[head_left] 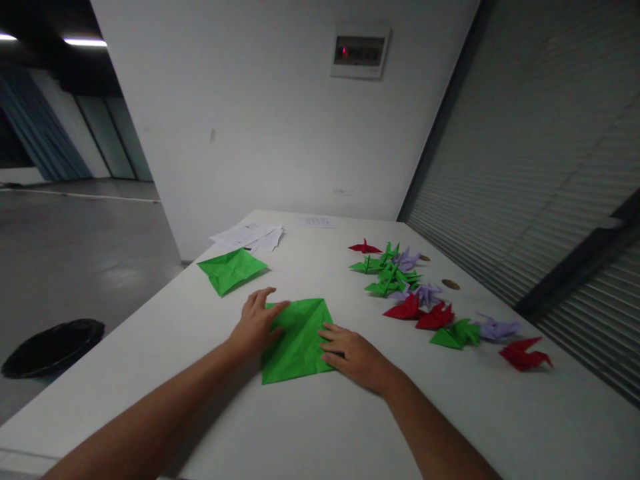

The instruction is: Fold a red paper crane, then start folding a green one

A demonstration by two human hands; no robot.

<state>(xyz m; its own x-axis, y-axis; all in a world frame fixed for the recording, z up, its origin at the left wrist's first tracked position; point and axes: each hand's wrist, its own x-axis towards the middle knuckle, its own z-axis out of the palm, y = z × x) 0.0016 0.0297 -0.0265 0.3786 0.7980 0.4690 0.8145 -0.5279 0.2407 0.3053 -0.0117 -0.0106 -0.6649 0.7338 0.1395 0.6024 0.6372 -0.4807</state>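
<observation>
The left hand (pixel 257 323), fingers loosely spread, hides part of a creased, square green paper sheet (pixel 300 341); whether it pinches, I cannot tell. The right hand (pixel 356 357), fingers extended, rests ungrasping on its right edge. The sheet lies between them on a white table (pixel 320 433), left of partly overlapping red, green and purple folded-paper birds (pixel 436 317).

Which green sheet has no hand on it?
The far-left green sheet, by the white papers. The near green sheet has the left hand and right hand on it.
</observation>
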